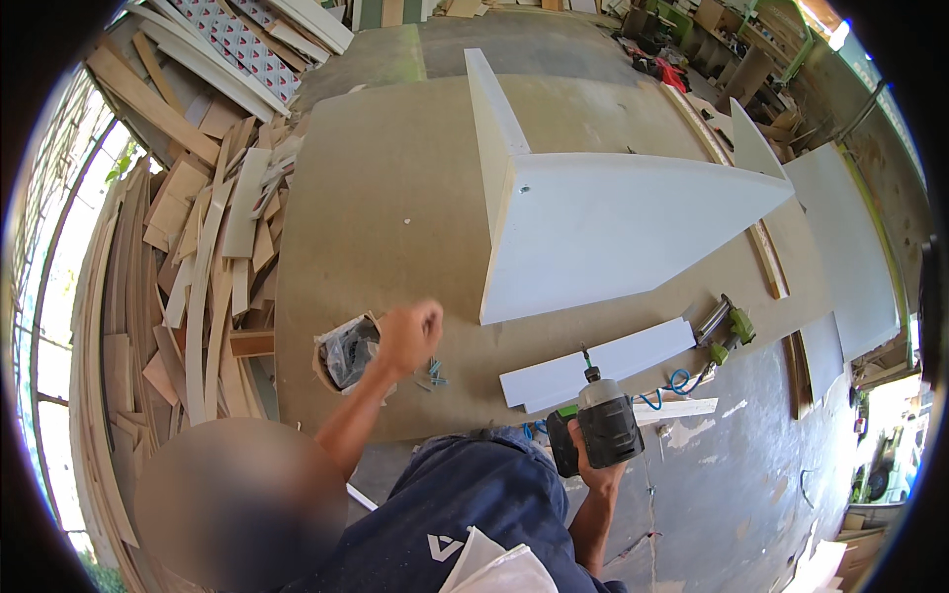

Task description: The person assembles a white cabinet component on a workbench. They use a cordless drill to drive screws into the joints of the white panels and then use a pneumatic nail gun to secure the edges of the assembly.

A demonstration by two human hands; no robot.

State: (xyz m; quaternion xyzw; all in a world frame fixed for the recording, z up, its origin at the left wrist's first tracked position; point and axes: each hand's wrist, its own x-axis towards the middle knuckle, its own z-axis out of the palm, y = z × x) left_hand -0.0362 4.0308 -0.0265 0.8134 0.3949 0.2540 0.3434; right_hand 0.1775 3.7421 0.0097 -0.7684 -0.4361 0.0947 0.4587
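My right hand (pixel 597 472) is wrapped round the handle of a black and grey cordless drill (pixel 610 427), its bit pointing away from me over the table's near edge. Slightly blurred, my left hand (pixel 409 338) is closed above the table; whatever its fingers hold, if anything, cannot be made out. Beside it stands a small open box (pixel 348 354) with a plastic bag inside. A few loose screws (pixel 433 374) lie just below that hand. Farther off, white panels joined at a corner (pixel 613 227) stand on the brown table (pixel 376 168).
White strips (pixel 598 366) lie near the table's front edge, with a green and silver nail gun (pixel 727 326) and its coiled blue hose (pixel 677 381) at their right. Wood offcuts (pixel 213 237) are heaped along the left. A wooden batten (pixel 766 259) lies beneath the panels' right end.
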